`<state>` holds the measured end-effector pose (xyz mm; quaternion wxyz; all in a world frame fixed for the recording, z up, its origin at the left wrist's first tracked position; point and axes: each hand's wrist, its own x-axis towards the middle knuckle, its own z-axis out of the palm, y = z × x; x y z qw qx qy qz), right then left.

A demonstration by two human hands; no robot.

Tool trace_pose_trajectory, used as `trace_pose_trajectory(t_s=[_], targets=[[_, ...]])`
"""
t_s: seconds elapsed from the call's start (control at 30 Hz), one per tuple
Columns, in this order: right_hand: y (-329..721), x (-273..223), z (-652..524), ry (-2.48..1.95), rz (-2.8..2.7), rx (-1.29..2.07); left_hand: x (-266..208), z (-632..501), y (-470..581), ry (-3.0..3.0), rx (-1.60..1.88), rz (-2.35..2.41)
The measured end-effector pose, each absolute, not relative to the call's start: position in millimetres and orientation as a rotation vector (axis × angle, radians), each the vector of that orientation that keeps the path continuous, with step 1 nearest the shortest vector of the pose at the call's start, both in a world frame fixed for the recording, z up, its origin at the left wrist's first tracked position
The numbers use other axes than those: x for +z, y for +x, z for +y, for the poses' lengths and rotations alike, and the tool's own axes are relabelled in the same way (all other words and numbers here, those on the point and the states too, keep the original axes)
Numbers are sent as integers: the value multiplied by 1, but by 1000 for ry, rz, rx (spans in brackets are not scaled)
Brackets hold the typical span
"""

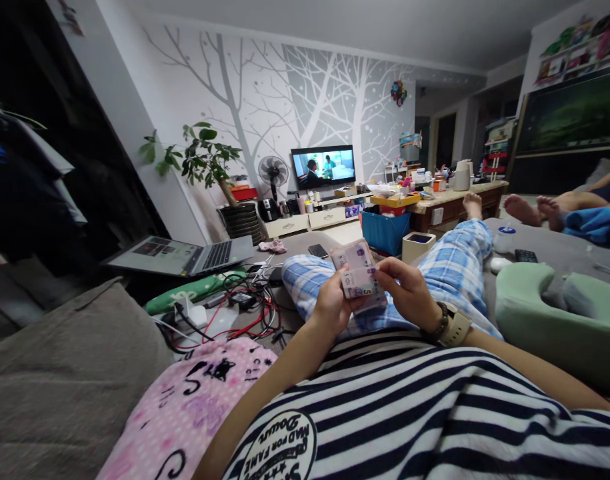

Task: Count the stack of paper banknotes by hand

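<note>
A stack of purple-grey banknotes point(357, 270) marked with a 5 is held above my lap, over the blue plaid trousers point(309, 280). My left hand point(333, 300) is closed around the stack's left and lower side, thumb on top. At its right edge, the fingertips of my right hand point(405, 287) pinch a note, with the fingers bent. How many notes those fingers have hold of cannot be made out. A bracelet and a pale watch point(455, 325) are on my right wrist.
To the left lie an open laptop point(185, 257), tangled cables point(255, 307) and a pink cloth point(199, 400). A green neck-pillow shape point(527, 307) and a remote point(526, 256) are at the right. Beyond is another person's foot point(522, 209). A phone point(317, 251) lies ahead.
</note>
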<state>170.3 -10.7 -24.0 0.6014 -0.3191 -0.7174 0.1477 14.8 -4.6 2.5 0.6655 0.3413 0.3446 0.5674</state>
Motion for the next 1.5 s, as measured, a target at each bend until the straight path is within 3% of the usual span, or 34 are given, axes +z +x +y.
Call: trace_pose_trajectory(t_s=[1.23, 1.5], targets=[[169, -17, -19, -537, -1810, 155, 7, -7, 13, 740, 1294, 723], [173, -19, -21, -494, -1826, 274, 6, -4, 19, 681, 1280, 674]])
